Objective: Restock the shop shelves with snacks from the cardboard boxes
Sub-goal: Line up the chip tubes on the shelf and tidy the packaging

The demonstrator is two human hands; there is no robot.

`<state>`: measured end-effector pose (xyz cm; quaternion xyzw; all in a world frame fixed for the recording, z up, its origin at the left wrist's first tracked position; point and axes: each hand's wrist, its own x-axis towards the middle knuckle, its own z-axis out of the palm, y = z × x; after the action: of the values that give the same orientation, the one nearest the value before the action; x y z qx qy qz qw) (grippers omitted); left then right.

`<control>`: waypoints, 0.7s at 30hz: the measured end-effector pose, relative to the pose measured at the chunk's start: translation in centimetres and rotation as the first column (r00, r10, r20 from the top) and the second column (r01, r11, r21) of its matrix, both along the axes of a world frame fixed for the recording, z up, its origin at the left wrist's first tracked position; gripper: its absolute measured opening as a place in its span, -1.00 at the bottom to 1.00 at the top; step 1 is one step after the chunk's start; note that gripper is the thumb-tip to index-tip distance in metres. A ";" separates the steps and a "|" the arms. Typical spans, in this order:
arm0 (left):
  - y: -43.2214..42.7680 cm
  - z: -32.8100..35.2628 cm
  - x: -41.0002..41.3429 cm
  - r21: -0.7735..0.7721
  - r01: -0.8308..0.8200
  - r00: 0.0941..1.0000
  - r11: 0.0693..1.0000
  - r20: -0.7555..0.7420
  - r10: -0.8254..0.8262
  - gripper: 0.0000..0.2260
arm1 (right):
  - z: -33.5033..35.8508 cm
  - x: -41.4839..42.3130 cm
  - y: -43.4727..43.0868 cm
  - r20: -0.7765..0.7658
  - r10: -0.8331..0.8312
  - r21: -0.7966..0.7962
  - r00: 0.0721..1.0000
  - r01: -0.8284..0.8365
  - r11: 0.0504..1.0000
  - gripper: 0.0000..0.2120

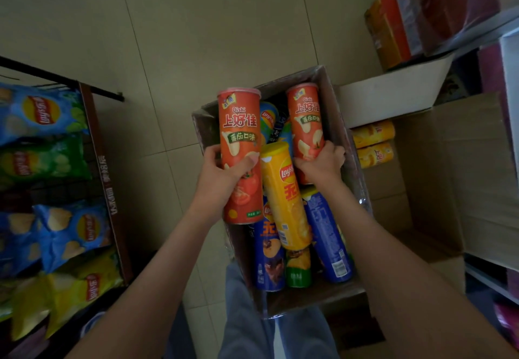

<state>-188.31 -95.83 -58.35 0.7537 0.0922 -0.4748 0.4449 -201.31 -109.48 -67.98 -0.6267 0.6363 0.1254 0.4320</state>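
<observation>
An open cardboard box (337, 97) on the floor holds several chip cans lying on their sides. My left hand (222, 176) grips a red Oishi tomato can (240, 134) lifted over the box's left edge. My right hand (323, 163) grips the lower end of a second red Oishi can (304, 117) inside the box at its far right. Between them lies a yellow Lay's can (283, 198). Blue cans (327, 235) and a green can (298, 270) lie at the near end.
A rack of Lay's chip bags (53, 167) stands at the left. A larger open cardboard box (455, 167) with yellow cans (373, 134) sits at the right. White shelves (477, 38) with boxed goods rise at the far right. Tiled floor lies beyond.
</observation>
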 end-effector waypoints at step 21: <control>-5.3 30.3 -11.8 -0.332 0.192 0.977 0.923 -0.027 -0.213 -0.53 | 41.5 -15.1 2.7 0.294 -0.009 -0.378 0.956 0.125 0.917 0.01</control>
<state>-200.10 -101.15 -28.05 0.6597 -0.0526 -0.5501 0.5094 -216.41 -106.78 -26.44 -0.6894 0.6006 -0.1115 0.3892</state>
